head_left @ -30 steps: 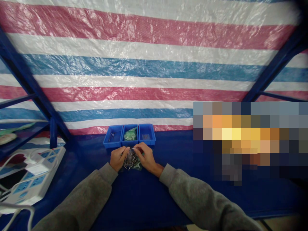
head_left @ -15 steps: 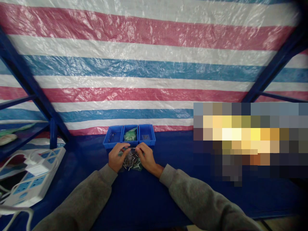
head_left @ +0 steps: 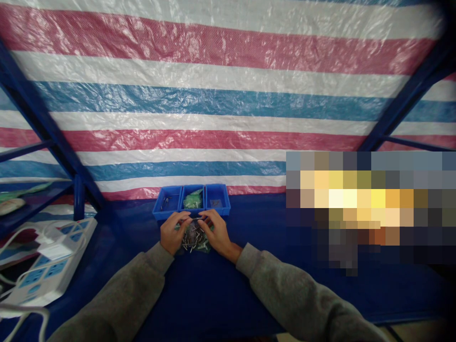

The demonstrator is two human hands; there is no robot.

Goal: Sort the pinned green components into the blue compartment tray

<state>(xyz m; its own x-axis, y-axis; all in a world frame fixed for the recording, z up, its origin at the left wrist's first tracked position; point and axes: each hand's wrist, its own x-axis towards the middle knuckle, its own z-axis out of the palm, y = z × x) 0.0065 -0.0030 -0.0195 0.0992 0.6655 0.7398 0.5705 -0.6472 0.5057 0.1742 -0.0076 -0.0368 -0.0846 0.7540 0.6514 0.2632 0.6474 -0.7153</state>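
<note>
Left hand (head_left: 171, 233) and right hand (head_left: 218, 232) work close together near the middle of the dark blue tabletop (head_left: 228, 297), both half closed and curled inward, with the fingertips meeting above a heap of slim metal pins (head_left: 194, 239). A thin pin seems to lie between the two sets of fingers, but it is too small to say that either hand truly has hold of it. The heap lies between the hands, on a clear plastic bag (head_left: 206, 245) tinged green. Just beyond, toward the far edge of the tabletop, three blue plastic bins stand side by side. The left blue bin (head_left: 167, 202) holds only a few dark pins, the middle blue bin (head_left: 192, 199) a green-tinted bag of small parts, and the right blue bin (head_left: 216, 201) one small grey item. Most of the pins are thus still in the heap, with few in a bin. Grey sweatshirt sleeves (head_left: 117, 294) cover both forearms. A white power strip (head_left: 46, 266) lies off the left edge of the tabletop, and a striped tarpaulin (head_left: 228, 104) hangs behind.
</note>
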